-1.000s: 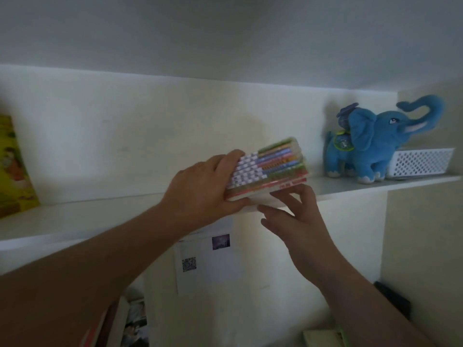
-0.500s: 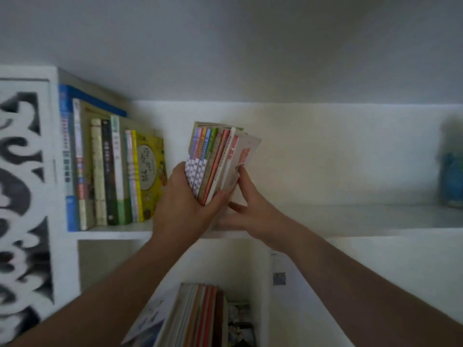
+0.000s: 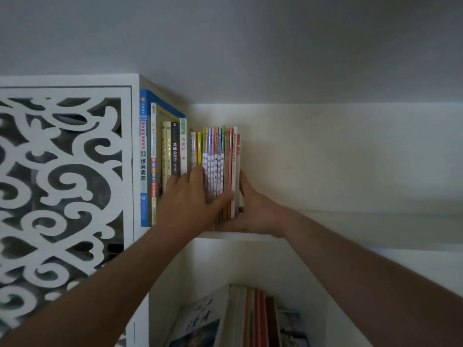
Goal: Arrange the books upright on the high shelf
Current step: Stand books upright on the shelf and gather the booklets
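A bundle of thin colourful books (image 3: 220, 149) stands upright on the high white shelf (image 3: 338, 222), right beside the row of upright books (image 3: 160, 159) at the shelf's left end. My left hand (image 3: 188, 199) grips the bundle low down, with its fingers slipped in on the bundle's left side and its thumb lying across the spines. My right hand (image 3: 254, 209) rests on the shelf and presses its straight fingers against the bundle's right cover. The lower parts of the spines are hidden by my hands.
A white panel with cut-out scrollwork (image 3: 62, 184) closes the shelf on the left. The ceiling is close above the books. Bare shelf runs off to the right of the bundle. In the compartment below, more books (image 3: 250, 319) stand or lean.
Both hands carried the bundle left along the shelf, turned it from lying flat to upright, and set it against the standing row. The view turned left, so the blue toy elephant is out of sight.
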Demonstrator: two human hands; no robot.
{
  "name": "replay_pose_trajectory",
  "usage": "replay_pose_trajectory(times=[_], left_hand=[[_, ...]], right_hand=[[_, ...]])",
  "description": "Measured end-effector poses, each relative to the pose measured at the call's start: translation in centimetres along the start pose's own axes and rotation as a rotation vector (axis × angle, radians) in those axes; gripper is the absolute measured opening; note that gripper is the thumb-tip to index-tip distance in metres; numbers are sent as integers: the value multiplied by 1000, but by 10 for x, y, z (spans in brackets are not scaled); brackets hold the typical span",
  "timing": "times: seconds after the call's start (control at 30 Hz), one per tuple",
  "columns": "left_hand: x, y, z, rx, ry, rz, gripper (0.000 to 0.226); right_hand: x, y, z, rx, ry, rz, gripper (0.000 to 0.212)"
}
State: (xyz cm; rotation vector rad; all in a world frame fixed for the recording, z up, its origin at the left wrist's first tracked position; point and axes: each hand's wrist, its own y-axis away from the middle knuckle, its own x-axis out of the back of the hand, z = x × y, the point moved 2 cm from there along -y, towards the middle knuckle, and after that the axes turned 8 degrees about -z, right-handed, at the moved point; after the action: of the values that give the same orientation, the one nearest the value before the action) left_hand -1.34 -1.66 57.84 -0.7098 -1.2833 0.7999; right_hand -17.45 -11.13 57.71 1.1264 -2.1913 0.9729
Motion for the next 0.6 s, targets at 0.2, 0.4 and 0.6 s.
replay_pose_trajectory(times=[0.2, 0.4, 0.6], left_hand=[[-3, -10, -20, -48, -300, 150, 119], [-26, -27, -18, -49, -434, -14, 104], [-23, -22, -22, -160, -481, 14, 96]], right_hand=[[7, -16, 17, -105, 68, 49, 141], [7, -33, 19, -149, 12, -4, 145], [-7, -41, 26, -239, 125, 77, 152]])
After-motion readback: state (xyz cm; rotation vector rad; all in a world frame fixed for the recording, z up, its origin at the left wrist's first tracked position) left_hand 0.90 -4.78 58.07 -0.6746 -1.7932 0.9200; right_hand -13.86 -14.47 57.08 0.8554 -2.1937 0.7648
